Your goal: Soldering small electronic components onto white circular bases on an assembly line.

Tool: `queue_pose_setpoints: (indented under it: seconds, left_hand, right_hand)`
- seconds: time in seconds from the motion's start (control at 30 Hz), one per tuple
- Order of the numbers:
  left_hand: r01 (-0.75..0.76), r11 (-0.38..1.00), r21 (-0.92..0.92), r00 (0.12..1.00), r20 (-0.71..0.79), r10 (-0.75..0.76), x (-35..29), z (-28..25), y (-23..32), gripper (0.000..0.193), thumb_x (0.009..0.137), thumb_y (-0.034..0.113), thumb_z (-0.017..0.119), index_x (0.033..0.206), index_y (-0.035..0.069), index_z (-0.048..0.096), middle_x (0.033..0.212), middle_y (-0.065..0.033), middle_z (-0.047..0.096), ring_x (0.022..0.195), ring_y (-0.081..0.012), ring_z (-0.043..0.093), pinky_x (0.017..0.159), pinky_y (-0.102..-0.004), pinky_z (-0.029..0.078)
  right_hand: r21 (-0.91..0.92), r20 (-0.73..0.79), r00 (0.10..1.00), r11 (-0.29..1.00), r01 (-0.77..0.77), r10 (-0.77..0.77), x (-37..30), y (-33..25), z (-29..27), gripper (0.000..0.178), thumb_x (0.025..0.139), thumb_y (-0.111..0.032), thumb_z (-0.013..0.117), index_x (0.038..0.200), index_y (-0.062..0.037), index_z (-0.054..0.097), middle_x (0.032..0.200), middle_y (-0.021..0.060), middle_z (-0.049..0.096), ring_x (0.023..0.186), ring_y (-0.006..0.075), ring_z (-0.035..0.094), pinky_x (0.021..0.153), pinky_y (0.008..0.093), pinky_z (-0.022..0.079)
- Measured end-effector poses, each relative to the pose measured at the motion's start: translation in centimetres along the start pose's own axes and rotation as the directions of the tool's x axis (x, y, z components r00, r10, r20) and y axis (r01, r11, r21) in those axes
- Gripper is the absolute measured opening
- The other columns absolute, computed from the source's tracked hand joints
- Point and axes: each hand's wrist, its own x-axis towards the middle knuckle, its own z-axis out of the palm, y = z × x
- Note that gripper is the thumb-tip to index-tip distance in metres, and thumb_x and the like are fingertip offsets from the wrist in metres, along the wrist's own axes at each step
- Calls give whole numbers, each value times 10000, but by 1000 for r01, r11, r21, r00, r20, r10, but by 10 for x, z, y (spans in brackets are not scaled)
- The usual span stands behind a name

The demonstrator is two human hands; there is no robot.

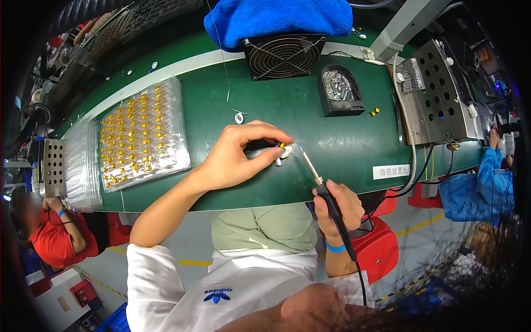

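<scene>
Between the thumb and forefinger of my left hand is a small gold-and-dark component, pinched just above the green mat. Small white round pieces lie against it, partly hidden by my fingertips. My right hand is closed around the black handle of a soldering iron. The iron's metal tip points up and left, a short way to the right of the component; whether they touch is hard to tell. Beyond my left hand, a thin wire hangs down to a small white oval piece on the mat.
A clear plastic tray with rows of gold components lies at left, beside stacked empty trays. Ahead stand a black fan under a blue towel and a black bin of metal parts. A perforated metal box is at right.
</scene>
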Motion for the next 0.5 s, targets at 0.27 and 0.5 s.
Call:
queue_pose_setpoints:
  seconds: [0.27,0.5]
  left_hand:
    - [-71,993,95,997,11,70,1,-2,-2,194,907,2,695,1092,0,755,1059,-134,764,999,-219,731,908,-331,572]
    - [-139,960,243,989,-15,147,1,2,6,235,844,-41,723,1074,-4,758,1048,-131,764,962,-236,737,868,-335,585]
  right_hand:
    - [-20,46,999,999,30,-29,2,0,-4,353,883,-151,815,1107,85,679,689,126,681,542,241,633,506,316,481]
    - [7,2,999,999,43,-43,0,2,-1,348,848,-132,844,1085,69,689,653,101,620,493,240,569,460,331,428]
